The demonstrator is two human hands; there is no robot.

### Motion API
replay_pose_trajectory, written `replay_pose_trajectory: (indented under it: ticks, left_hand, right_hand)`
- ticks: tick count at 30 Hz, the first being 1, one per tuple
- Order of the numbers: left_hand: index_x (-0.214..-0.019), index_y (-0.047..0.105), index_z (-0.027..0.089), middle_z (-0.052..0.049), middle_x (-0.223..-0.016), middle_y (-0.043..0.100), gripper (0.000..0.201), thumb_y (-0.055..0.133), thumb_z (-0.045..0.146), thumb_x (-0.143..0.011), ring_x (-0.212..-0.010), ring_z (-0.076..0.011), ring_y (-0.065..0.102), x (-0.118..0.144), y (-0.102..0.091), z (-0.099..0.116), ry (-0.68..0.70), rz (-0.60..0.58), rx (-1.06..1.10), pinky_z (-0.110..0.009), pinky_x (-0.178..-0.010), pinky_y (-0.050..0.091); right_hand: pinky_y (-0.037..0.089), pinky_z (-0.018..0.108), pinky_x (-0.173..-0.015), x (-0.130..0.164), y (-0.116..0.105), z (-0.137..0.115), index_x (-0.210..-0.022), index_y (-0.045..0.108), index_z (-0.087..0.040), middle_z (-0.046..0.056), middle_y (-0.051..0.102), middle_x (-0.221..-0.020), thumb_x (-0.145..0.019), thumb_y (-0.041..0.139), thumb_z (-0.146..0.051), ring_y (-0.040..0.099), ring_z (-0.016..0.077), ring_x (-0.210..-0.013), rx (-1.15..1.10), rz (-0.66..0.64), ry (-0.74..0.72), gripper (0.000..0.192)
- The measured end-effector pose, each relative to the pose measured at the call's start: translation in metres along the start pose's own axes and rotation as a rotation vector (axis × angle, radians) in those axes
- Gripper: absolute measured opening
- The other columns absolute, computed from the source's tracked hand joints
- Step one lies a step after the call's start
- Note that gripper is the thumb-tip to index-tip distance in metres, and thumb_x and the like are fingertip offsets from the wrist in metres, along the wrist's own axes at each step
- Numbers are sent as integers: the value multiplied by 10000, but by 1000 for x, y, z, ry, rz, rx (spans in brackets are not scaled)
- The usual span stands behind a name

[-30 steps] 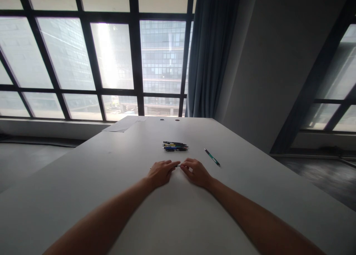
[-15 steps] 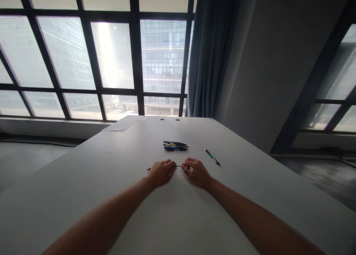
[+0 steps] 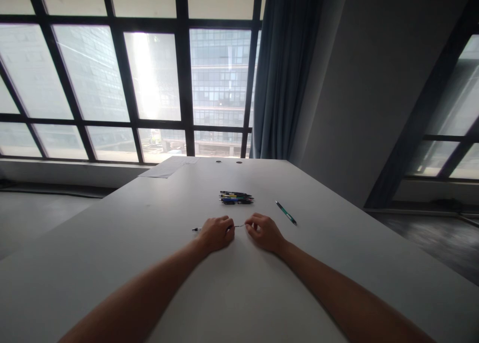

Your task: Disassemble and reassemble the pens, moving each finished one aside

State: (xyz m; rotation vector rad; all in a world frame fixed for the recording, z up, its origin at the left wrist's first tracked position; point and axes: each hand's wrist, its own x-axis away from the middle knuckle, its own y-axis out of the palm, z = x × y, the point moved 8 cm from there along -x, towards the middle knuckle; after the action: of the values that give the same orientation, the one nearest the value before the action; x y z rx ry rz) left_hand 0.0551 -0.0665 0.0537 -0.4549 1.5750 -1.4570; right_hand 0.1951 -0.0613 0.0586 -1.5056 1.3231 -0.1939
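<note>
Both hands rest on the white desk (image 3: 112, 243), close together. The left hand (image 3: 216, 233) is curled around a pen (image 3: 196, 229) whose tip juts out to its left; a thin rod (image 3: 239, 226) spans the small gap to the right hand (image 3: 264, 231), whose fingertips pinch its end. Just beyond lies a pile of pens (image 3: 235, 197), and a green pen (image 3: 286, 212) lies alone to the right. A sheet of paper (image 3: 166, 167) sits at the far edge by the window (image 3: 149, 73).
</note>
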Motion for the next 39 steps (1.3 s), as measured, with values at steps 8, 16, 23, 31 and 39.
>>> replay_pose_trajectory:
  ticks: [8,16,23,31,39]
  left_hand:
    - [-873,655,207,-43,-849,668,273,403,310,-892,-661,-144,587,0,-3,2,-5,-9,11,-255,-614,415]
    - [-876,656,200,-46,-839,664,285,390,302,-894,-640,-140,577,0,-2,1,12,-8,14,-255,-598,417]
    - [-898,642,200,-47,-864,675,274,395,317,-904,-675,-155,604,0,-1,1,2,-13,11,-258,-613,428]
    - [-1027,627,221,-45,-913,716,282,435,392,-909,-772,-196,654,0,3,-5,-28,-11,47,-286,-683,472]
    - [-1024,660,238,-39,-973,724,266,439,334,-911,-808,-185,668,1,2,-1,36,1,88,-275,-714,482]
  right_hand:
    - [440,235,-681,0,2,-2,-871,704,-177,33,653,-826,-868,538,-233,566,113,-661,-22,-12,-59,175]
    - [434,234,-653,0,-2,1,-869,689,-170,31,657,-839,-854,545,-206,553,114,-638,14,54,-8,149]
    - [445,228,-651,0,-1,5,-871,696,-170,35,660,-842,-823,561,-179,561,113,-641,-28,54,-7,143]
    - [455,230,-658,2,5,-5,-906,704,-168,43,655,-812,-840,568,-176,567,116,-648,-128,-33,-114,152]
    - [459,248,-683,1,8,-3,-961,713,-179,49,668,-852,-885,551,-227,578,123,-671,-126,-52,-108,186]
